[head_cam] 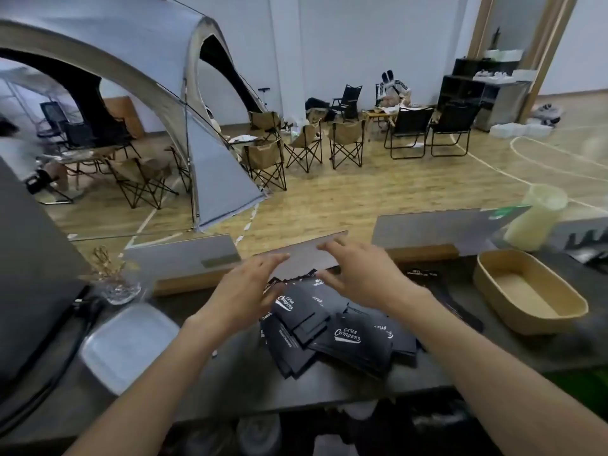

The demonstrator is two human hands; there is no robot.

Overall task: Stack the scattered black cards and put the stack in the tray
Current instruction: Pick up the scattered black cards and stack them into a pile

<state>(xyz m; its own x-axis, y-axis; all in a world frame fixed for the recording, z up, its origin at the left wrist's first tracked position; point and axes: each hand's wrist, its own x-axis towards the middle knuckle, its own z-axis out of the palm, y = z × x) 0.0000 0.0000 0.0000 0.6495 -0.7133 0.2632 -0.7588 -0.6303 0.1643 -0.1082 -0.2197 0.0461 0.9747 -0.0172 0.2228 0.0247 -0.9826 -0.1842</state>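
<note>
The black cards (332, 337) lie in a loose, messy pile on the dark tabletop (237, 383), near its middle, many of them overlapping and turned at different angles. White lettering shows on some of them. Both hands are stretched out over the far part of this pile. The left hand (245, 291) is above the left edge of the pile, its fingers spread and released, holding nothing. The right hand (358, 278) is just beside it, above the far right part of the pile, also with loose, open fingers; its fingertips are close to the far cards, but I cannot tell if they touch them. Between the two hands some cards are visible. The tan oval tray (493, 291) stands to the right of the pile, well apart from both hands, and no cards are inside it. On the left of the pile a pale square lid (128, 343) lies flat on the tabletop.
</note>
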